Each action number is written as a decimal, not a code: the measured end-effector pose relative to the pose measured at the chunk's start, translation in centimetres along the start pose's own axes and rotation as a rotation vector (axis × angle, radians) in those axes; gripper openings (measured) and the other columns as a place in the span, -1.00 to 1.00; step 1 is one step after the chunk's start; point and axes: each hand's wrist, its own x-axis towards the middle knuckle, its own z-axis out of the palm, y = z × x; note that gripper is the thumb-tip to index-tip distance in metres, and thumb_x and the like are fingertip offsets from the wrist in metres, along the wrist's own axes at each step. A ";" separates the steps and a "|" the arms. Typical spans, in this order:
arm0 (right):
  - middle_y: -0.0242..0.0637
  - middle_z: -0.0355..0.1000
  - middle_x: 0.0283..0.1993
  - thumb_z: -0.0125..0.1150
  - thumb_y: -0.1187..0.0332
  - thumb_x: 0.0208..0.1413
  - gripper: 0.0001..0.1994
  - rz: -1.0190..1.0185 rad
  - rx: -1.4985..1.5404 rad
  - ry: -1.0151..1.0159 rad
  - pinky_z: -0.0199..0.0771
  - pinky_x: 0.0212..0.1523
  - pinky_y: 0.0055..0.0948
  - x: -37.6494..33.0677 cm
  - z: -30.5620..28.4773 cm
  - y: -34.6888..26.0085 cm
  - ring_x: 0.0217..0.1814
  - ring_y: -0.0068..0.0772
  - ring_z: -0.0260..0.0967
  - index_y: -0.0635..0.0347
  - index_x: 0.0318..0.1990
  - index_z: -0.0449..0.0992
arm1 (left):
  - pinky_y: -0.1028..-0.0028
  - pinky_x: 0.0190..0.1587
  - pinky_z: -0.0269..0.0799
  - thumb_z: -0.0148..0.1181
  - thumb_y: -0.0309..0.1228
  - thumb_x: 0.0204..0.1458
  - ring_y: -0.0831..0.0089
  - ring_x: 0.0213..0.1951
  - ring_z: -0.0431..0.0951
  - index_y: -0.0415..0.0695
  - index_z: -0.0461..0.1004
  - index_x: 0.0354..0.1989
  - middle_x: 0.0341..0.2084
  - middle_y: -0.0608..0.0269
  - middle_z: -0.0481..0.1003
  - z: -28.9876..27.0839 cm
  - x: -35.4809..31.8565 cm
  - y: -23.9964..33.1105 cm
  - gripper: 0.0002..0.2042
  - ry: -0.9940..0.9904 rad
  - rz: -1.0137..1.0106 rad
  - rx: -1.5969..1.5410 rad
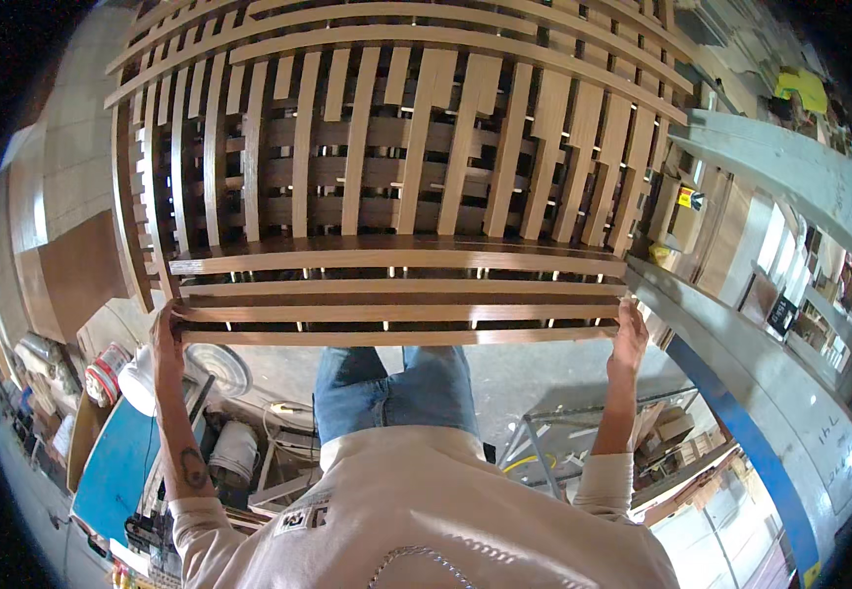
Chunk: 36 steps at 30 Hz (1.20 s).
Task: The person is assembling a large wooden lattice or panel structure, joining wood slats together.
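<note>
Leftmost, at the picture's rim: stacked pale board panels and a brown sheet leaning upright; below them a white bucket with red band, a blue table top and assorted floor clutter, too small to sort. Next, left hand: raised, fingers closed around the left end of the long wooden slat, forearm rising from the lower edge. Centre: the slat, lowest and nearest of several long rails, lying crosswise at the front edge of a large curved wooden lattice frame built of upright strips crossed by long horizontal ones; whether the slat is already fastened to it cannot be told. Below centre: the person's pale shirt and blue jeans, grey floor beyond. Right hand: raised likewise, gripping the slat's right end, thumb side hidden. Far right: a grey beam with blue edge running diagonally, a metal stand and timber offcuts beneath. Risks, as judged: a long thin slat held only at its ends may sag or twist mid-span; uneven pressure from either hand could seat it crooked against the uprights, or one end could slip and strike the finished strips.
</note>
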 end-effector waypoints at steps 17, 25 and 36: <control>-0.34 0.35 0.01 0.04 -0.05 0.10 -0.50 0.157 -0.045 0.091 0.17 0.07 -0.29 0.3 0.0 1.5 0.09 -0.37 0.21 0.09 0.07 0.39 | 0.53 -0.17 0.26 -0.09 0.00 0.16 0.53 -0.29 0.37 -0.14 0.47 -0.17 -0.42 0.35 0.42 1.0 -1.1 1.0 -0.58 0.174 -0.025 0.180; -0.35 0.41 -0.08 -0.16 -0.11 0.20 -0.47 0.250 0.189 -0.006 0.29 -0.07 -0.46 2.3 -0.4 2.3 -0.06 -0.49 0.32 0.15 0.04 0.36 | 0.49 -0.10 0.29 -0.16 0.02 0.19 0.52 -0.26 0.40 -0.14 0.42 -0.07 -0.34 0.38 0.47 -4.0 2.0 -3.9 -0.53 -0.160 -0.211 -0.194; -0.33 0.35 0.03 -0.22 -0.21 0.17 -0.37 0.284 0.444 -0.442 0.22 0.09 -0.33 5.7 -0.8 3.1 0.07 -0.38 0.25 0.16 0.10 0.31 | 0.46 -0.05 0.33 -0.24 0.13 0.16 0.42 -0.29 0.44 -0.19 0.28 0.13 -0.25 0.26 0.46 -0.3 3.3 -1.5 -0.37 -0.120 -0.373 -0.465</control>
